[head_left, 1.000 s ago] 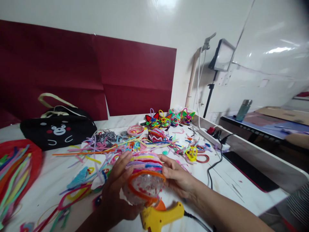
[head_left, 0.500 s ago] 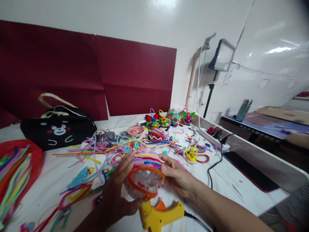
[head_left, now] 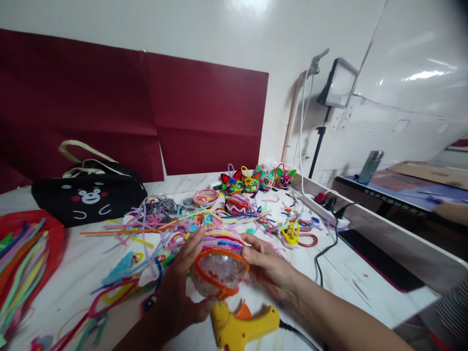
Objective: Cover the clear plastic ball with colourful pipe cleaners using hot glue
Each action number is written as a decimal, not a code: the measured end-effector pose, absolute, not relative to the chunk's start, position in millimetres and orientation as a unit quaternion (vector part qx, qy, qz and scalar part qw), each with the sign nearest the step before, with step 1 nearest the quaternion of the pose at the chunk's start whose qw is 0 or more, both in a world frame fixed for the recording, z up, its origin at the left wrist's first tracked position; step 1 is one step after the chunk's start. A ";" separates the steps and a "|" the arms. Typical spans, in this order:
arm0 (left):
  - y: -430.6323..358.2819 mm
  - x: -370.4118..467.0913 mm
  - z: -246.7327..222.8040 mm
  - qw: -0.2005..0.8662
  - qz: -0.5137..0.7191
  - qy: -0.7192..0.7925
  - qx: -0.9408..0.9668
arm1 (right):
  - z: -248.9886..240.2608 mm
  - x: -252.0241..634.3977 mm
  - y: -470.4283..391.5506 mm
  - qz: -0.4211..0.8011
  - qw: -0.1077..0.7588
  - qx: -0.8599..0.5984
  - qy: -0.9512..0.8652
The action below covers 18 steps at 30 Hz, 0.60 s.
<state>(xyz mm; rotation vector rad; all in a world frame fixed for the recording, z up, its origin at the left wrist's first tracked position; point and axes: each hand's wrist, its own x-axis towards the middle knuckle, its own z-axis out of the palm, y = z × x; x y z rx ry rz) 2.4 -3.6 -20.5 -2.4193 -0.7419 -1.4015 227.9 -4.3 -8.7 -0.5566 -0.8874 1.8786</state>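
Note:
A round clear ball (head_left: 223, 268) is partly wrapped in coloured fuzzy stems across its top, with an orange stem looped over its front. My left hand (head_left: 185, 287) grips its left side, fingers at the upper edge and thumb low beside the orange loop. On the other side my right hand (head_left: 265, 263) holds the ball, thumb and fingers at the striped upper right. Just below the ball lies a yellow glue gun (head_left: 248, 329) with an orange trigger and a black cord; neither hand visibly grips it.
Loose coloured stems (head_left: 146, 239) cover the table's middle. Behind are several finished animal-face ornaments (head_left: 250, 183), a pink bowl (head_left: 205, 197) and a black bag (head_left: 89, 197). A red bag of stems (head_left: 54, 243) sits left; a phone (head_left: 380, 258) and power strip (head_left: 325, 212) lie right.
The ball has tilted very slightly in my hands. Both hands keep nearly the same hold, and the glue gun lies where it was.

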 end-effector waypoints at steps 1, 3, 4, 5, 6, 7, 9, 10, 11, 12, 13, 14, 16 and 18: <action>-3.3 2.6 -21.1 0.122 -0.480 -0.256 -0.830 | -8.6 227.8 -4.1 0.769 0.475 -0.228 -0.364; -2.4 2.8 -22.6 0.111 -0.486 -0.255 -0.828 | -8.9 227.5 -3.6 0.768 0.475 -0.228 -0.364; -2.1 2.8 -23.2 0.105 -0.494 -0.254 -0.825 | -9.3 227.3 -3.4 0.767 0.476 -0.229 -0.364; -1.8 2.7 -23.5 0.098 -0.500 -0.254 -0.823 | -9.8 227.1 -3.2 0.766 0.477 -0.229 -0.364; -1.6 2.5 -23.4 0.094 -0.501 -0.254 -0.822 | -10.4 227.0 -3.1 0.765 0.478 -0.230 -0.365; -1.5 2.3 -22.9 0.092 -0.500 -0.255 -0.823 | -10.9 226.8 -3.0 0.764 0.478 -0.231 -0.367; -1.7 2.0 -21.3 0.091 -0.490 -0.259 -0.828 | -11.6 226.8 -2.9 0.763 0.477 -0.233 -0.369; -1.8 2.1 -20.6 0.090 -0.486 -0.259 -0.830 | -11.7 226.8 -3.0 0.763 0.476 -0.232 -0.371; -1.8 2.2 -20.2 0.089 -0.487 -0.258 -0.830 | -11.6 226.8 -3.0 0.762 0.476 -0.232 -0.371; -1.8 2.5 -20.2 0.086 -0.492 -0.257 -0.828 | -11.5 226.9 -3.0 0.762 0.476 -0.233 -0.371; -1.6 2.9 -20.6 0.082 -0.497 -0.256 -0.825 | -11.2 226.9 -3.1 0.762 0.477 -0.234 -0.370; -1.4 3.4 -21.3 0.077 -0.502 -0.256 -0.822 | -11.0 226.9 -3.1 0.761 0.478 -0.236 -0.369; -0.8 4.1 -23.3 0.066 -0.509 -0.258 -0.818 | -10.4 226.7 -3.0 0.759 0.483 -0.243 -0.363; -0.5 4.1 -25.0 0.058 -0.513 -0.255 -0.817 | -10.2 226.4 -2.9 0.758 0.485 -0.245 -0.361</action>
